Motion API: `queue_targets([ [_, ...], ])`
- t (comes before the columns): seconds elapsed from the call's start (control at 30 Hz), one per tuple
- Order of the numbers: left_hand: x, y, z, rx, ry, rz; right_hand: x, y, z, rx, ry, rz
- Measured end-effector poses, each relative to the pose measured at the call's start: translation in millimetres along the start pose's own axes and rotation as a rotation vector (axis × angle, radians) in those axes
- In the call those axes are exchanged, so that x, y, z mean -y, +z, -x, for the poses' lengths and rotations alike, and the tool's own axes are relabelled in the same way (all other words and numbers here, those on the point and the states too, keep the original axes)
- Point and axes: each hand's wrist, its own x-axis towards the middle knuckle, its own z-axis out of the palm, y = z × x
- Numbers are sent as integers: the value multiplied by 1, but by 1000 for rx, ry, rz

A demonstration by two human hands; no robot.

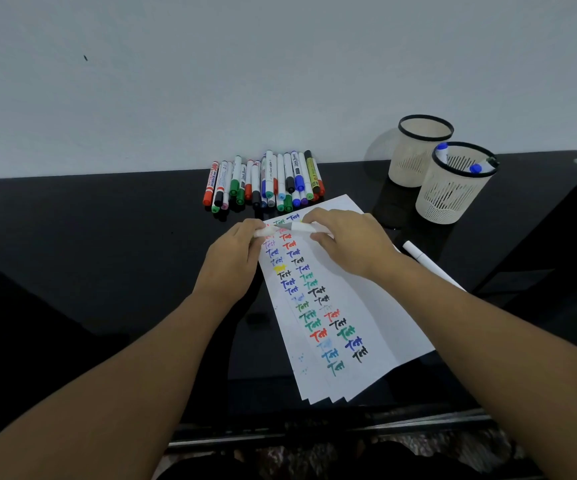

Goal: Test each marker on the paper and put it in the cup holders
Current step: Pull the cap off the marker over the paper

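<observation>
Above the paper, the right hand grips a white marker while the left hand pinches its cap, pulled off the grey tip.

A white marker with a grey tip lies level above the top of the paper, and its white cap is just left of the tip, apart from it. The paper is a fanned stack of white sheets, with two columns of the word "Test" in many colours. A row of capped markers lies behind it. Two beige mesh cup holders stand at the right; the nearer one contains blue-capped markers. One more white marker lies right of the paper.
</observation>
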Motion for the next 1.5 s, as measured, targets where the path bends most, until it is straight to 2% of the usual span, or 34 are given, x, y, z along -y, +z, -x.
queue_targets([
  [0.27,2,2,0,-8,59,-21,1,1,0,34,-19,15],
  [0.73,0,1,1,-10,48,-19,-3,1,3,-28,-45,36],
  [0.87,-2,0,2,9,94,-41,-1,3,3,-29,-69,11],
  [1.0,-5,-1,3,25,122,-54,8,1,-2,14,-130,-20],
  [1.23,-11,-5,5,79,12,38,17,-1,-4,123,-223,40],
  [1.5,-7,-2,6,44,43,50,23,0,2,148,-237,-105],
])
